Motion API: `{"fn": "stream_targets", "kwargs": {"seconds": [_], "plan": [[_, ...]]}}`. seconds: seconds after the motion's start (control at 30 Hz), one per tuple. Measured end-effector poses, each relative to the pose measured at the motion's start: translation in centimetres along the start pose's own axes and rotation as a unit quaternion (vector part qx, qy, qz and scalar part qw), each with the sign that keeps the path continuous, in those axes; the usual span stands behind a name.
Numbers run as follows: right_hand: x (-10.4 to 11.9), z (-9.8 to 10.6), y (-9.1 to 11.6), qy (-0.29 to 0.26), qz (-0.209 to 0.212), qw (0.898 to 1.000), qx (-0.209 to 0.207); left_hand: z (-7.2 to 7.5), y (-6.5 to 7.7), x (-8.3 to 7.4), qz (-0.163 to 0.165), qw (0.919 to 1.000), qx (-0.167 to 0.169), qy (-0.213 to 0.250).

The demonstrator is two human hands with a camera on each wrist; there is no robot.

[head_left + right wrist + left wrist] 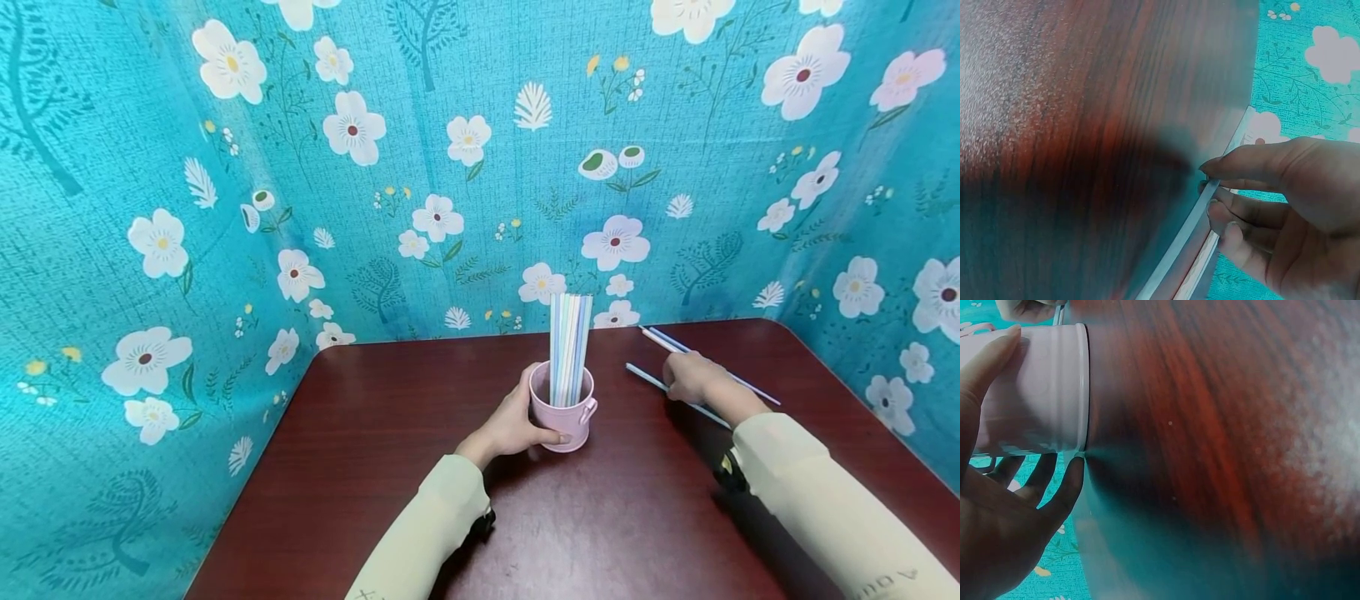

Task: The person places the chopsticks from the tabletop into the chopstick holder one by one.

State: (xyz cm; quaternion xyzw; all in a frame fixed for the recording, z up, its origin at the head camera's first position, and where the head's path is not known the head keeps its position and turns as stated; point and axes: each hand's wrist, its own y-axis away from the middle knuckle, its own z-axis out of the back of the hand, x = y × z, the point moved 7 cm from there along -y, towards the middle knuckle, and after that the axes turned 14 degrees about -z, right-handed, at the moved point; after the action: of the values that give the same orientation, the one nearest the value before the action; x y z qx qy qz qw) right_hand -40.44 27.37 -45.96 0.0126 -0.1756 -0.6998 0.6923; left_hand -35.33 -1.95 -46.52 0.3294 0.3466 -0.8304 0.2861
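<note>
A small pink bucket [573,421] with little side handles stands upright on the table, holding a bundle of pale blue, white and green straws [570,342]. My left hand [510,423] grips the bucket from its left side, the thumb across its front and the other fingers behind it. Over at the right, my right hand [693,379] pinches a light blue straw [1175,240] between thumb and fingertips, close over the table. Just beyond that hand lie a blue straw [753,390] and a whitish straw [657,339], partly hidden by it.
The dark red-brown wooden table [390,417] has a glossy top. Teal flowered cloth [465,200] hangs behind its back edge and along both sides.
</note>
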Motion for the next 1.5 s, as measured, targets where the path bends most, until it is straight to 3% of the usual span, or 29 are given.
{"fn": "stream_targets", "kwargs": {"seconds": [0.47, 0.7, 0.93, 1.1, 1.23, 1.5], "plan": [[1.7, 2.6, 1.6, -0.013, 0.046, 0.996, -0.071, -0.1, 0.1, 0.2, 0.011, 0.9999, 0.0, 0.005], [3.1, 5.0, 2.7, -0.034, 0.06, 0.987, -0.145, -0.1, 0.0, 0.2, 0.008, 1.0, -0.002, 0.002], [5.0, 7.3, 4.3, -0.046, 0.065, 0.981, -0.177, 0.0, 0.1, 0.1, 0.006, 0.9999, -0.007, 0.005], [6.0, 8.7, 5.4, -0.061, 0.075, 0.968, -0.233, 0.0, 0.1, 0.0, 0.002, 1.0, -0.008, 0.002], [6.4, 9.5, 5.9, -0.097, 0.084, 0.951, -0.281, 0.0, 0.1, 0.1, 0.004, 1.0, -0.008, 0.001], [6.9, 11.1, 7.0, -0.183, 0.092, 0.921, -0.331, 0.0, 0.0, 0.2, 0.003, 1.0, -0.006, 0.005]]}}
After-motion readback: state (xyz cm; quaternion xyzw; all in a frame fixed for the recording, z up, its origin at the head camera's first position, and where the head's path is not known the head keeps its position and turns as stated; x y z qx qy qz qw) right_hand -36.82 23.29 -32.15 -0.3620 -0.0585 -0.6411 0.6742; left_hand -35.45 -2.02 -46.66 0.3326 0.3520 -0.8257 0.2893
